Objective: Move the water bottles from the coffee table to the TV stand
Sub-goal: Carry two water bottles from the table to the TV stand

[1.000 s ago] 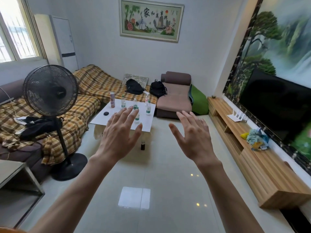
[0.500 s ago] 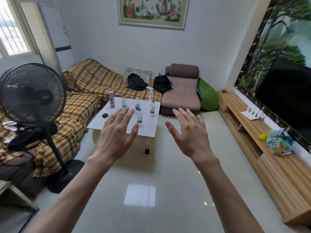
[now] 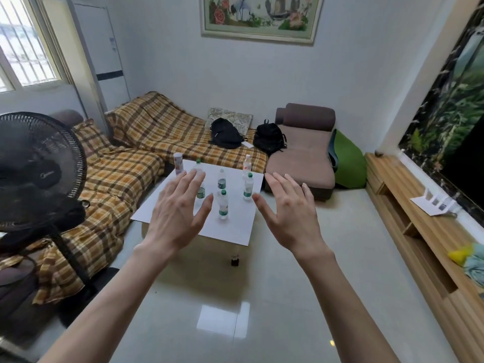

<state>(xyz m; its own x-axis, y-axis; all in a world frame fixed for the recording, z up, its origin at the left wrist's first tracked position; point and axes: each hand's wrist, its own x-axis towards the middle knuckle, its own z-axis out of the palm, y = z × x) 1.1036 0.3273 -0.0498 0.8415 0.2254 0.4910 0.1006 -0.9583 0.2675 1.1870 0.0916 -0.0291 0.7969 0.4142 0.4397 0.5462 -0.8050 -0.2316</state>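
Both bare forearms are reaching forward; the left hand (image 3: 178, 213) and right hand (image 3: 293, 213) are hovering palm-down, fingers spread, gripping nothing; beyond them clear green-capped water bottles (image 3: 223, 205) are standing on the white-topped coffee table (image 3: 235, 229); the long wooden TV stand (image 3: 419, 231) is lying rightward.

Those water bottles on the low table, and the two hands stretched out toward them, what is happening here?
A person is reaching both bare hands forward, fingers spread, toward the coffee table. The left hand and right hand hold nothing. The water bottles all stand upright on the white tabletop, beside a pink can. None has yet been taken to the wooden TV stand along the right wall, which holds a small white device and some cloth.
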